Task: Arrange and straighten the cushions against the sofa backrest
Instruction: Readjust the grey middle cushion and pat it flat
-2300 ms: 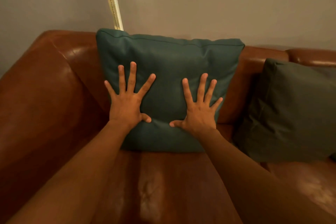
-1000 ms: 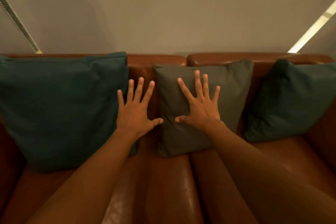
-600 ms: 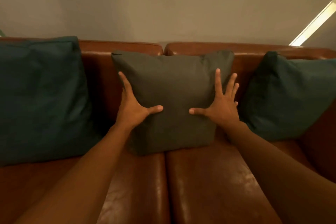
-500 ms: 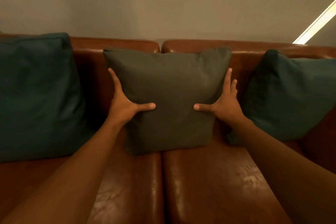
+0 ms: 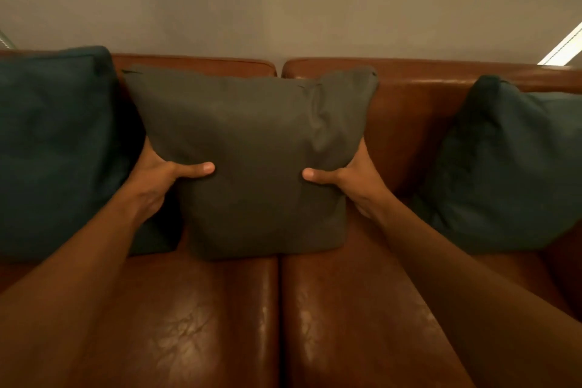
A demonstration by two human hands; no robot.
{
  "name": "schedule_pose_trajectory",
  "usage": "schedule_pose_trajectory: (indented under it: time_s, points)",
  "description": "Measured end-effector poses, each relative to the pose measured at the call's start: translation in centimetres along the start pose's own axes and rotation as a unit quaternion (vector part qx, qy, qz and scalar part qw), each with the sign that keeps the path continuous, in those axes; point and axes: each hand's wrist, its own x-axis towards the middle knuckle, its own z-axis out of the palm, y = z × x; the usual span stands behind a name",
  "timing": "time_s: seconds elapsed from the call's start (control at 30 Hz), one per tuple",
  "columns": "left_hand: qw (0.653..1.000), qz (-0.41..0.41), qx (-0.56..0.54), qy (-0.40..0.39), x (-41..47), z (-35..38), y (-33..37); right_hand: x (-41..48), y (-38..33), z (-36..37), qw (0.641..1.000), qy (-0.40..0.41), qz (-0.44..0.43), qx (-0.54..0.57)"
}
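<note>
A dark grey cushion (image 5: pixel 252 148) stands upright in the middle of a brown leather sofa, leaning on the backrest (image 5: pixel 415 110) over the seam between the two seats. My left hand (image 5: pixel 157 179) grips its left edge and my right hand (image 5: pixel 349 179) grips its right edge, thumbs pressed on the front, fingers hidden behind. A dark teal cushion (image 5: pixel 59 148) leans on the backrest at the left, close to the grey one. Another dark teal cushion (image 5: pixel 510 164) leans at the right, tilted, with a gap of bare backrest between it and the grey cushion.
The shiny brown seat cushions (image 5: pixel 283 324) fill the foreground under my forearms. A plain beige wall (image 5: pixel 283 0) rises behind the sofa. A bright strip (image 5: pixel 563 47) shows at the far right edge.
My hands left the left teal cushion and moved right to the grey one. From lying flat on its front they slid to its sides and closed on both edges. The view drew closer.
</note>
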Motion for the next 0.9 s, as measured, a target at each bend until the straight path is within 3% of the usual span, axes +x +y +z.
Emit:
schedule_pose_trajectory:
  time_s: [0.17, 0.43, 0.73, 0.83, 0.9]
  points:
    - [1.000, -0.003, -0.010, -0.008, -0.4, 0.5, 0.0, -0.7, -0.4, 0.2, 1.000, 0.011, -0.006, -0.003]
    - [0.997, 0.032, -0.022, -0.072, -0.3, 7.5, 0.7, -1.8, -2.6, -7.0, 0.997, 0.064, 0.018, -0.035]
    - [0.997, 0.059, -0.018, -0.038, -0.3, 2.9, 0.5, -1.0, -2.7, -3.1, 1.000, 0.012, 0.016, -0.006]
    - [0.997, 0.056, 0.033, -0.032, -0.2, 1.9, 0.0, -1.3, -2.1, -2.5, 0.999, 0.026, 0.032, -0.012]
    - [0.990, 0.086, 0.108, 0.013, -0.8, 2.1, -0.8, -1.9, -2.4, -2.0, 0.997, 0.053, 0.035, -0.054]
